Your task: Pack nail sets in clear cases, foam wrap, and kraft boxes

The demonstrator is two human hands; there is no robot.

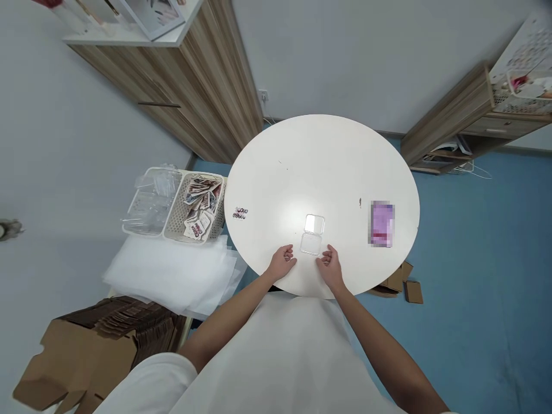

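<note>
1. The white clothes (297, 356) of the person are nearest, at the bottom of the view.
2. The left hand (283, 262) is over the near edge of the round white table (319, 155). Its fingers are loosely bent, with a gap by the thumb, and it holds nothing.
3. The right hand (330, 267) is loosely bent too, with its thumb and fingers apart. It is just beside the clear case, but I cannot tell if it touches it.
4. The clear case (311, 244) lies open and flat on the table, between the two hands and a bit past them.
5. On the left side of the table, small dark and pink bits (240, 213) sit in two short rows.
6. On the right side there is a purple thing (382, 221), too blurry to read. A tiny dark piece (360, 203) lies near it.
7. Left of the table, a white basket (173, 221) holds lots of cards (202, 204). White sheets (159, 264) and brown cardboard (81, 351) are closer to the person.
</note>
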